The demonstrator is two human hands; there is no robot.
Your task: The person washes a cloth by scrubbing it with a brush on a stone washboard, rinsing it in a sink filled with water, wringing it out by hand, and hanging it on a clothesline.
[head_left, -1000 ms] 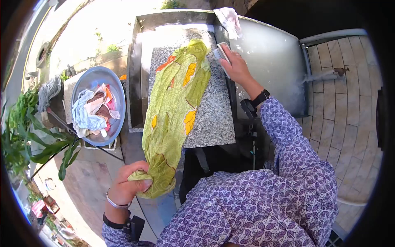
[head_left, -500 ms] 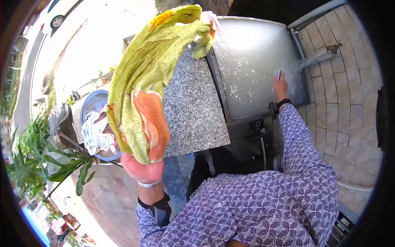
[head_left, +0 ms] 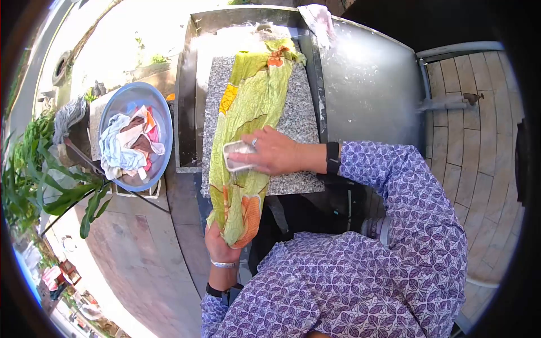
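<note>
A long yellow-green patterned cloth (head_left: 256, 98) with orange patches lies stretched along the speckled granite slab (head_left: 301, 124). My left hand (head_left: 221, 248) is closed around its near end, at the slab's front edge. My right hand (head_left: 276, 151) grips a white scrubbing brush (head_left: 239, 156) and presses it on the middle of the cloth. The brush's underside is hidden, and the right fingers are slightly blurred.
Right of the slab is a water tank (head_left: 366, 96), with a pale cloth (head_left: 318, 22) over its far corner. A tap (head_left: 472, 98) juts from the tiled wall. On the left, a blue basin (head_left: 165, 121) holds several clothes, near a leafy plant (head_left: 67, 194).
The yellow-green cloth has come down from the air onto the slab, its near end still in my left hand. My right hand has moved left from the tank onto the cloth with the brush.
</note>
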